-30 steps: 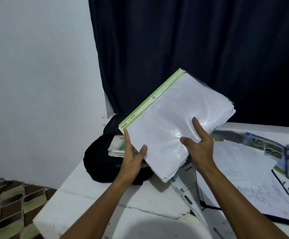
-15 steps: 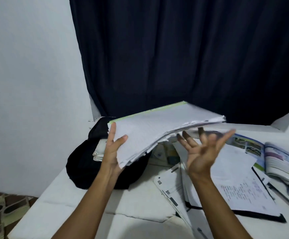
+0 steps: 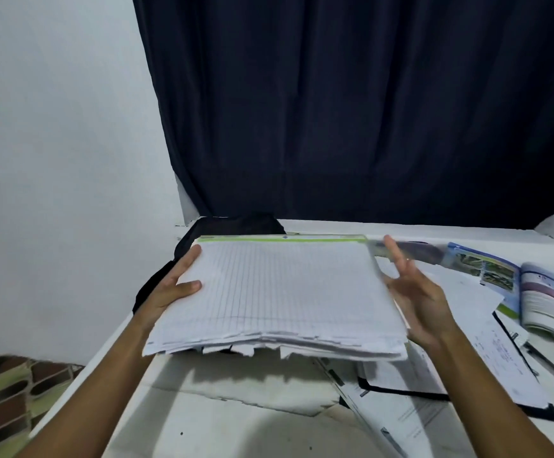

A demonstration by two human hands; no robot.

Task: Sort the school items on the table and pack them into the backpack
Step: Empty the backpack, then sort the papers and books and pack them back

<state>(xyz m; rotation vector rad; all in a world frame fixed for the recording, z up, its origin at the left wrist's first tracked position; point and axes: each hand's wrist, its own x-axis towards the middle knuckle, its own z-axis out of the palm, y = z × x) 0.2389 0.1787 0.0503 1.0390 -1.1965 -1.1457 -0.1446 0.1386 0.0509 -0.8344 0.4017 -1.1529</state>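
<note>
Since a moment ago we have levelled the paper stack (image 3: pixel 279 292) above the backpack (image 3: pixel 236 224), far left on the tabletop (image 3: pixel 236 421). Left hand (image 3: pixel 166 292) fingers grasp its edge; right hand (image 3: pixel 417 299) fingers are released beside it.

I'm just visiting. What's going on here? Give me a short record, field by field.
setting: white table before a dark curtain
held item: stack of lined paper, roughly level, above the table
left hand: grips the stack's left edge
right hand: open, fingers spread, at the stack's right edge
backpack: black, behind and under the stack, mostly hidden
also on table: open textbook, loose printed sheets
</note>
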